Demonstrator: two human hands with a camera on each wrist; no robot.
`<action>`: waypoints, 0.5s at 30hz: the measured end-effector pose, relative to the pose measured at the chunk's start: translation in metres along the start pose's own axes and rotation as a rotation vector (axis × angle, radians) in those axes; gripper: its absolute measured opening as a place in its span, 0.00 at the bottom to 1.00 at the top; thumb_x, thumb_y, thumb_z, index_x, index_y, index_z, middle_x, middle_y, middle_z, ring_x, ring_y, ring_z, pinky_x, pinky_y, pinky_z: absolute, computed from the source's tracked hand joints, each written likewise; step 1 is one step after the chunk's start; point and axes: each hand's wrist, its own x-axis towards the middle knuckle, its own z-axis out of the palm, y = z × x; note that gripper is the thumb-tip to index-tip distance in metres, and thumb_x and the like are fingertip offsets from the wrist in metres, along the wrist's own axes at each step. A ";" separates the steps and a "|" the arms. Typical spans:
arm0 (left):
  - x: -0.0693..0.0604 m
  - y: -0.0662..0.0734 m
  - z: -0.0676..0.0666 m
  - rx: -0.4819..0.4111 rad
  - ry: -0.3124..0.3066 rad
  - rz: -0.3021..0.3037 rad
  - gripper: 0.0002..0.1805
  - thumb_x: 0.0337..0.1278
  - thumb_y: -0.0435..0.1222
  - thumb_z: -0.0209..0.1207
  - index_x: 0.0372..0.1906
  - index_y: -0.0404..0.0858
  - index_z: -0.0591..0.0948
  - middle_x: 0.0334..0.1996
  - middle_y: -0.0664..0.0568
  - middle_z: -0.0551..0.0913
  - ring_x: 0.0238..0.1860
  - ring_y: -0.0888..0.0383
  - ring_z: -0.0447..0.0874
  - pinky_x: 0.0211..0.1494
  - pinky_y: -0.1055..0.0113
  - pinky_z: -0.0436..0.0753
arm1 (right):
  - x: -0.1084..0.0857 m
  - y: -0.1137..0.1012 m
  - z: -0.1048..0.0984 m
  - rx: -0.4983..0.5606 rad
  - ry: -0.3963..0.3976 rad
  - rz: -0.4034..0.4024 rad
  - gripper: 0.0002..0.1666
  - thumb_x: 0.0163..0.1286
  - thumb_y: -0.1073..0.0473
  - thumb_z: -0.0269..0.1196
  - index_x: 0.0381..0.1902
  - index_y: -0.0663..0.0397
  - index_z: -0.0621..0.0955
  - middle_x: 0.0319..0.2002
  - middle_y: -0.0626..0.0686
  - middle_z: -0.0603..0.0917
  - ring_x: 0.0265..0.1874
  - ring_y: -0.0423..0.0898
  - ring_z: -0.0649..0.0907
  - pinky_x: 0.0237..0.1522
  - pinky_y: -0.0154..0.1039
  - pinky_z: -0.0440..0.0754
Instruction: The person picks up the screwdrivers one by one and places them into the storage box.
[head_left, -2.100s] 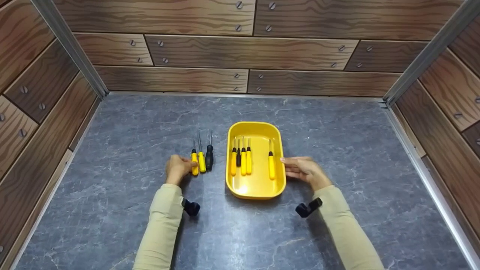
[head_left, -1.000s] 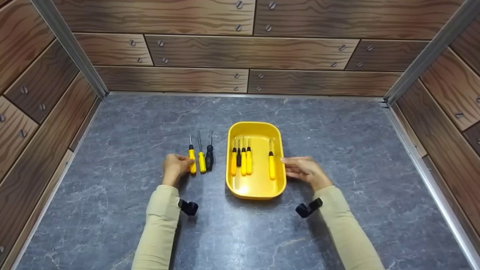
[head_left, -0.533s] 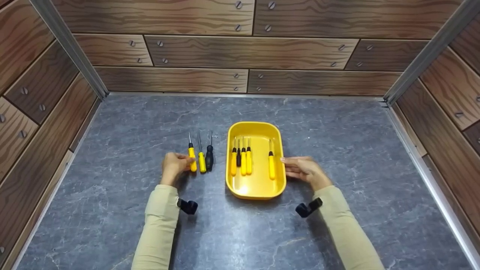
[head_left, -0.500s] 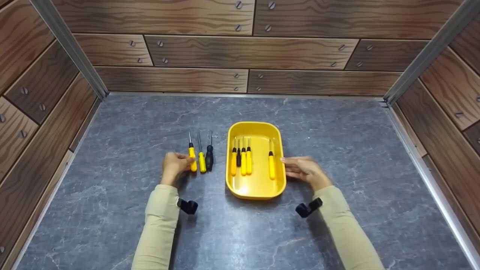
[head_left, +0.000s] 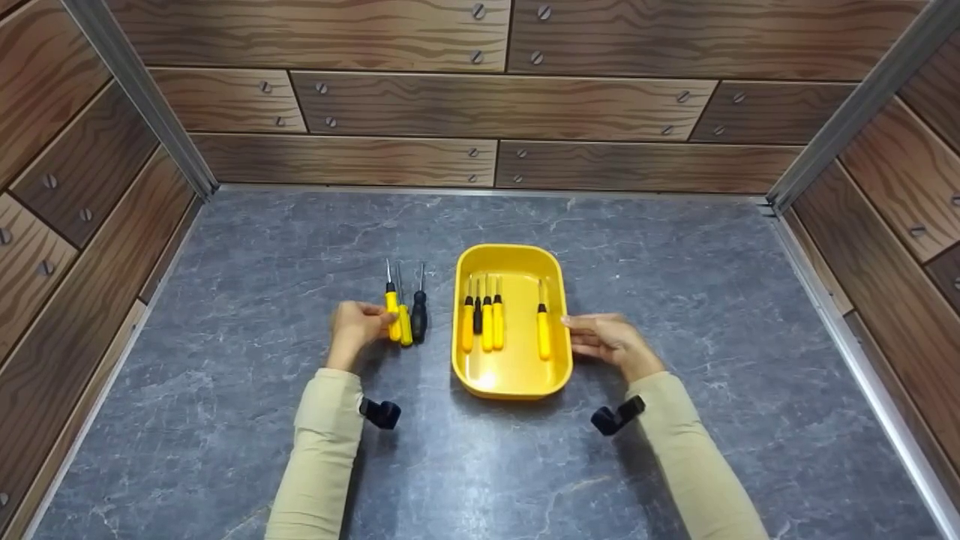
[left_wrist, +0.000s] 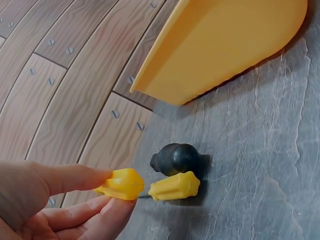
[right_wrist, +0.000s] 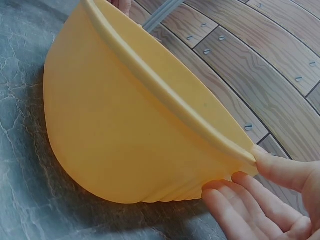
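Observation:
My left hand (head_left: 355, 331) pinches the handle of a yellow screwdriver (head_left: 391, 300) with a black collar, between thumb and fingertips. In the left wrist view this handle (left_wrist: 125, 184) is held off the table. Right beside it lie a second yellow screwdriver (head_left: 406, 328) and a black-handled screwdriver (head_left: 419, 319), shafts pointing away. On its near right side, the yellow box (head_left: 510, 381) is held by my right hand (head_left: 611, 341). In the right wrist view the thumb (right_wrist: 280, 167) sits at the rim and the fingers (right_wrist: 235, 205) touch the outer wall.
Inside the box, several screwdrivers (head_left: 487, 330) lie in a row at the left, one of them black, and a single yellow screwdriver (head_left: 544, 334) lies at the right. Wood-patterned walls (head_left: 495, 105) enclose the grey marbled tabletop (head_left: 675, 255) at the back and sides.
The pinched screwdriver first shifted left, then came back right and slightly away, now close against the second yellow one. My left hand moved with it; the right hand and box stayed put.

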 end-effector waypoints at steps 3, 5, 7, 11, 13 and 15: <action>-0.001 0.002 0.001 -0.012 -0.008 0.005 0.15 0.54 0.33 0.66 0.44 0.26 0.84 0.38 0.37 0.88 0.20 0.68 0.83 0.34 0.70 0.90 | 0.000 -0.001 0.000 -0.012 0.009 0.001 0.04 0.58 0.61 0.71 0.26 0.54 0.86 0.22 0.48 0.88 0.25 0.41 0.88 0.34 0.34 0.91; -0.002 0.003 0.002 -0.026 -0.016 0.011 0.15 0.54 0.33 0.66 0.44 0.25 0.84 0.37 0.37 0.89 0.19 0.69 0.82 0.36 0.68 0.90 | 0.000 -0.002 0.000 -0.017 0.011 0.004 0.04 0.58 0.61 0.71 0.29 0.55 0.86 0.22 0.48 0.89 0.25 0.41 0.88 0.34 0.34 0.91; -0.003 0.005 0.003 -0.043 -0.023 0.017 0.15 0.54 0.32 0.65 0.44 0.25 0.84 0.36 0.37 0.89 0.19 0.69 0.81 0.36 0.68 0.91 | 0.001 -0.002 0.000 -0.016 0.010 0.007 0.05 0.58 0.61 0.71 0.31 0.57 0.87 0.22 0.48 0.89 0.25 0.41 0.88 0.35 0.34 0.91; -0.004 0.009 0.005 -0.074 -0.030 0.031 0.16 0.52 0.33 0.66 0.43 0.24 0.84 0.32 0.39 0.90 0.18 0.69 0.81 0.36 0.68 0.91 | 0.000 -0.003 0.000 -0.013 0.004 0.011 0.06 0.58 0.61 0.71 0.32 0.58 0.87 0.22 0.48 0.89 0.25 0.42 0.89 0.35 0.34 0.91; -0.005 0.011 0.006 -0.095 -0.041 0.038 0.16 0.52 0.32 0.66 0.43 0.24 0.84 0.31 0.39 0.90 0.19 0.68 0.82 0.36 0.67 0.91 | 0.000 -0.003 0.000 -0.012 0.000 0.011 0.06 0.57 0.60 0.72 0.30 0.58 0.87 0.22 0.48 0.89 0.25 0.42 0.89 0.35 0.34 0.91; -0.006 0.014 0.007 -0.113 -0.053 0.042 0.16 0.52 0.32 0.66 0.43 0.23 0.84 0.31 0.38 0.90 0.18 0.68 0.82 0.37 0.66 0.91 | 0.000 -0.004 -0.001 -0.011 -0.004 0.012 0.06 0.56 0.60 0.73 0.29 0.57 0.87 0.22 0.48 0.89 0.25 0.42 0.89 0.35 0.34 0.91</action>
